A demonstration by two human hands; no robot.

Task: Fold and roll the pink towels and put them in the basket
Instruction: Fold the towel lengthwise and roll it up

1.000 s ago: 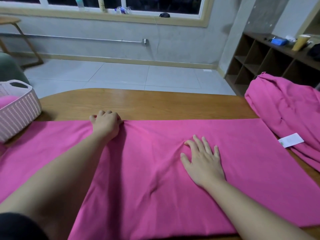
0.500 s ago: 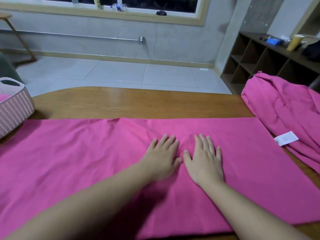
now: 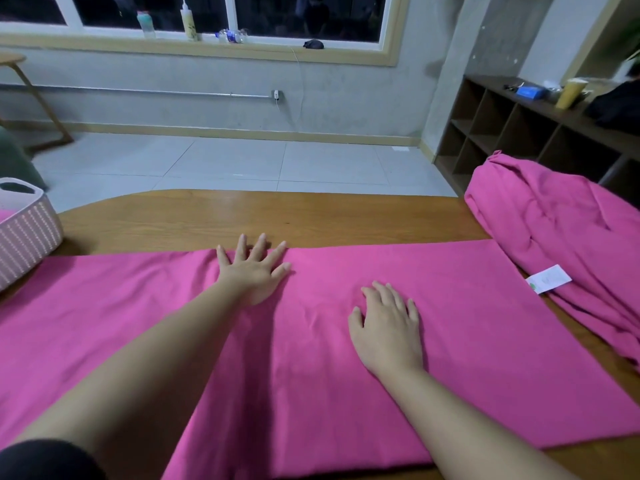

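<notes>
A long pink towel (image 3: 450, 323) lies folded flat across the wooden table (image 3: 311, 216). My left hand (image 3: 254, 268) lies flat with fingers spread at the towel's far edge, fingertips reaching past it onto the wood. Flat on the towel's middle rests my right hand (image 3: 388, 327), fingers together. A pale pink woven basket (image 3: 27, 233) stands at the table's left end, with something pink inside. A heap of more pink towels (image 3: 561, 237) sits at the right, with a white label (image 3: 549, 278) showing.
Beyond the table's far edge is a tiled floor. A dark wooden cubby shelf (image 3: 512, 133) stands at the back right, carrying small items. A wooden stool (image 3: 20, 98) stands at the far left. Bottles line the window sill.
My left hand has slid from beside my right hand out to the towel's far edge. My right hand has stayed roughly in place. The fabric lies smoother than a second ago.
</notes>
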